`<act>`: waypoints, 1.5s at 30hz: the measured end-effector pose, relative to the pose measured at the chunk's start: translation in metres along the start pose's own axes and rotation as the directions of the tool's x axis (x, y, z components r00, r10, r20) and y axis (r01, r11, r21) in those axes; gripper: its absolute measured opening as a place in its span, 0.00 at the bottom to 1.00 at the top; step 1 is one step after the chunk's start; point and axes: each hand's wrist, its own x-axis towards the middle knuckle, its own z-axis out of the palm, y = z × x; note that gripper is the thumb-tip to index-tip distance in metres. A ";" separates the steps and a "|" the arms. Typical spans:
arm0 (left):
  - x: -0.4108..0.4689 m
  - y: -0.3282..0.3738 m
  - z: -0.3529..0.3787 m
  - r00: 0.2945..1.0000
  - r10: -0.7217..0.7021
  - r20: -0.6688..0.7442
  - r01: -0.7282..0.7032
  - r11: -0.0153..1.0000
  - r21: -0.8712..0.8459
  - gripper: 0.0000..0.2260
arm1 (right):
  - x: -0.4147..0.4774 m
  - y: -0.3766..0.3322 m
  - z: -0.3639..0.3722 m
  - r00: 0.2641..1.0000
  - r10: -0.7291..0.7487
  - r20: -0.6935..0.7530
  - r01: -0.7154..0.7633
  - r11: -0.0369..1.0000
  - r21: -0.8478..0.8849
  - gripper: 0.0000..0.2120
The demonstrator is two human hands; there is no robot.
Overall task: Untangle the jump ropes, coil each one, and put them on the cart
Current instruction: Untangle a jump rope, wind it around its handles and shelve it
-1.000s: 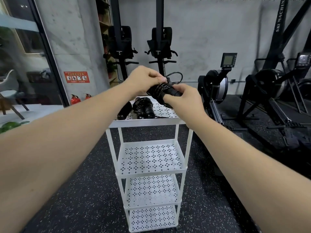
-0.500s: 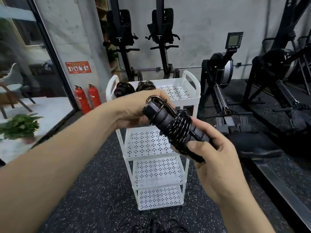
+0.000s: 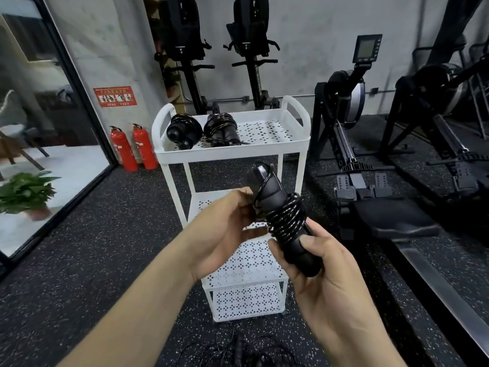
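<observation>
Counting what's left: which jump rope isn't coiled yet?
The floor rope, lying in loose loops in front of the cart. The left shelf rope, right shelf rope and held rope are all wound round their handles.

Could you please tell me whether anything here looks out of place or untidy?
Yes: a tangle of black ropes lies uncoiled on the floor before the cart. On its top shelf, the right-hand coiled rope has a loose end trailing across it. The held rope looks neatly wound.
</observation>
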 end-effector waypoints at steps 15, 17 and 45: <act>-0.012 0.042 -0.007 0.985 0.059 -0.161 0.029 0.867 0.498 0.04 | 0.015 0.016 -0.026 0.937 -0.262 -0.230 0.176 0.925 -0.336 0.18; -0.011 0.053 -0.009 0.988 0.029 -0.149 0.054 0.852 0.521 0.07 | 0.016 0.014 -0.029 0.934 -0.303 -0.188 0.199 0.880 -0.431 0.18; -0.012 -0.001 0.021 0.836 0.134 -0.532 -0.186 0.981 -0.046 0.10 | 0.004 0.033 -0.028 0.921 -0.388 0.029 0.326 0.729 -0.601 0.23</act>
